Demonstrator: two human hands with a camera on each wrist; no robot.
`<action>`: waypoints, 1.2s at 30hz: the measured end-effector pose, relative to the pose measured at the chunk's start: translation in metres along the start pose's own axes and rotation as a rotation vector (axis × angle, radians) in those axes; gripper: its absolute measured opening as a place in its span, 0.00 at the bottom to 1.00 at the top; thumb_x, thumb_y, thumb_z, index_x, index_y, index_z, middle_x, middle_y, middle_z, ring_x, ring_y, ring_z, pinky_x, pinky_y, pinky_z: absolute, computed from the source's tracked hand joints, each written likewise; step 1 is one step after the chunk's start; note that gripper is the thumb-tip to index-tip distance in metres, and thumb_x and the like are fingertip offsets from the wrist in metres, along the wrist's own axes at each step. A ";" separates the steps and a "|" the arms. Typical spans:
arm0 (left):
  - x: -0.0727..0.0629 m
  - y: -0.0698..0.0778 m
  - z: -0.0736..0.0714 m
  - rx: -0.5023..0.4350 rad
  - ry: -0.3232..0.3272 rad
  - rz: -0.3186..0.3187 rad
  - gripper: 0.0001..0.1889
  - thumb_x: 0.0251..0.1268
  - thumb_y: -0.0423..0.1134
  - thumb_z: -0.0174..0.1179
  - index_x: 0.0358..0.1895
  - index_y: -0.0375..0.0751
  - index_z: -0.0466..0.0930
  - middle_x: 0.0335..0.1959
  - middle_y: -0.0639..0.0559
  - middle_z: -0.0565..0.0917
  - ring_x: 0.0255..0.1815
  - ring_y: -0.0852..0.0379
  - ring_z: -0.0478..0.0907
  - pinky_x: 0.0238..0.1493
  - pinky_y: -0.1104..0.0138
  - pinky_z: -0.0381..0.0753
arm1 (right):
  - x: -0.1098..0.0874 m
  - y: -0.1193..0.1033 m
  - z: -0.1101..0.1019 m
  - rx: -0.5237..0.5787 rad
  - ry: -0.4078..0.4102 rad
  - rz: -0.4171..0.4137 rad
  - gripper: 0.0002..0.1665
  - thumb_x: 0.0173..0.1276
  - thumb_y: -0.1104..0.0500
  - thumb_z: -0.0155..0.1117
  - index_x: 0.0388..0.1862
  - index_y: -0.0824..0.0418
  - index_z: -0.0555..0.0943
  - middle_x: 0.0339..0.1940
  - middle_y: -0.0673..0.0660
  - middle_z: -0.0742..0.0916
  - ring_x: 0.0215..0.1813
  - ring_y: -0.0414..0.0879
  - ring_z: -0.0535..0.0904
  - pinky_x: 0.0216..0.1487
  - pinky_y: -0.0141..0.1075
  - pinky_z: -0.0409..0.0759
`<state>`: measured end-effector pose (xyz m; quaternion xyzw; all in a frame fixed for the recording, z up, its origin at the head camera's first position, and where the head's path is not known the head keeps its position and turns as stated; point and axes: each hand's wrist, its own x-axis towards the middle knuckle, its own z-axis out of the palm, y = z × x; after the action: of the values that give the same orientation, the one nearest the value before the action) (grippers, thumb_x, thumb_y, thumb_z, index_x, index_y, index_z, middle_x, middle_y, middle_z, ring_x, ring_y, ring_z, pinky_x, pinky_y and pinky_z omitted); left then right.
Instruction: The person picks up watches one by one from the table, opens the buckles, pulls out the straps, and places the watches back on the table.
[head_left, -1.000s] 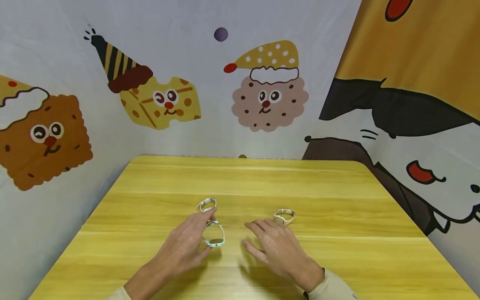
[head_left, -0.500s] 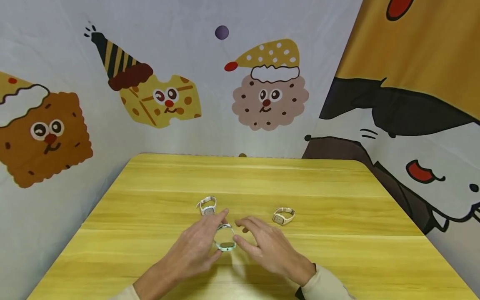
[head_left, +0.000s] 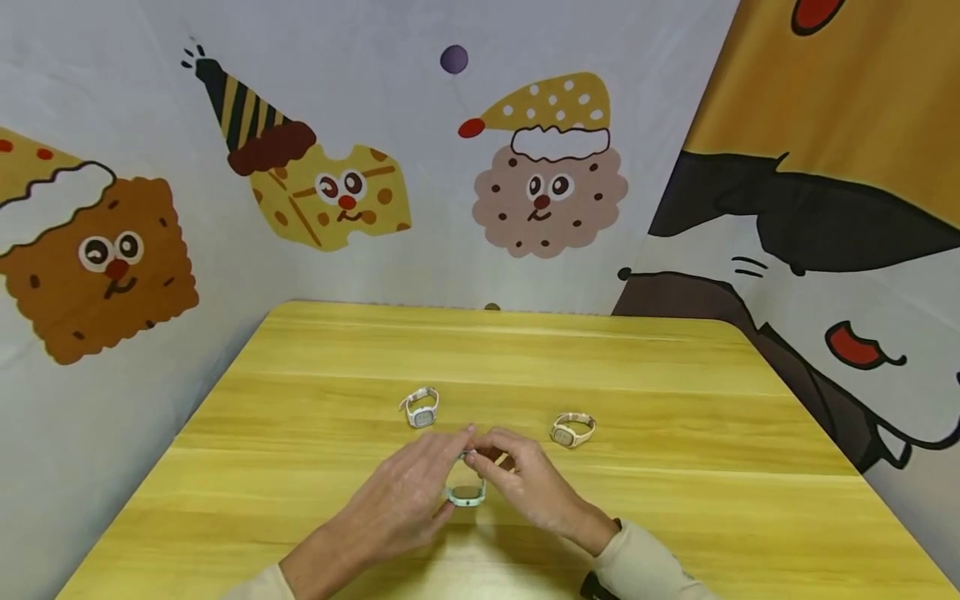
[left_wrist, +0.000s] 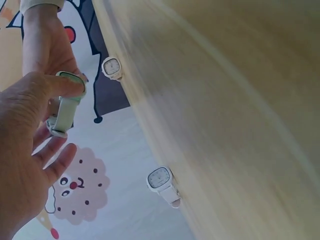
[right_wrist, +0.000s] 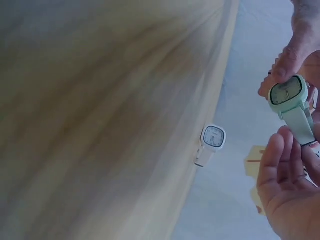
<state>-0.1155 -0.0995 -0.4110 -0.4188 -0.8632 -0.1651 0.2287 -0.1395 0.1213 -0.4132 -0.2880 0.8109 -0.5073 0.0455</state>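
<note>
A mint-green wristwatch [head_left: 467, 498], its strap bent into a loop, is held between both hands over the front middle of the table. My left hand [head_left: 401, 492] grips it from the left; in the left wrist view the thumb lies across the watch case [left_wrist: 75, 77]. My right hand [head_left: 536, 487] reaches in from the right, thumb and fingertips pinching the strap end at the top of the loop. In the right wrist view the green dial [right_wrist: 288, 92] faces that camera, and the pale strap [right_wrist: 300, 125] runs down to the right hand's fingers.
A white wristwatch [head_left: 423, 416] rests on the wooden table [head_left: 337, 358] beyond the left hand. Beyond the right hand is a cream wristwatch [head_left: 564, 436]. Behind the table hangs a cloth backdrop [head_left: 442, 275] with cartoon figures.
The left hand has carried the green watch rightward to the middle. My right hand has come in from beside the cream watch to the green watch's strap, uncovering the cream watch's dial.
</note>
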 end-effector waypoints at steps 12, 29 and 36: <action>-0.008 -0.011 0.001 -0.170 0.013 -0.158 0.53 0.56 0.67 0.69 0.77 0.38 0.58 0.64 0.47 0.76 0.59 0.50 0.78 0.54 0.53 0.83 | -0.003 0.001 0.001 0.126 -0.010 -0.032 0.12 0.79 0.56 0.60 0.53 0.60 0.83 0.47 0.58 0.85 0.47 0.48 0.83 0.50 0.40 0.85; -0.013 -0.021 0.005 -0.305 0.054 -0.183 0.11 0.71 0.41 0.66 0.51 0.43 0.82 0.44 0.60 0.81 0.41 0.66 0.78 0.40 0.69 0.85 | -0.003 -0.003 0.003 0.087 0.013 -0.077 0.10 0.77 0.55 0.64 0.53 0.52 0.84 0.48 0.47 0.86 0.52 0.47 0.83 0.48 0.42 0.86; -0.012 -0.020 0.003 -0.341 0.019 -0.186 0.10 0.73 0.39 0.64 0.52 0.41 0.83 0.43 0.57 0.82 0.40 0.65 0.79 0.40 0.69 0.85 | -0.001 -0.005 0.004 0.012 0.001 -0.125 0.11 0.76 0.58 0.65 0.55 0.55 0.84 0.51 0.46 0.84 0.51 0.45 0.83 0.48 0.38 0.86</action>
<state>-0.1257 -0.1176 -0.4219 -0.3684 -0.8555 -0.3331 0.1465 -0.1354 0.1172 -0.4114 -0.3377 0.7883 -0.5141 0.0151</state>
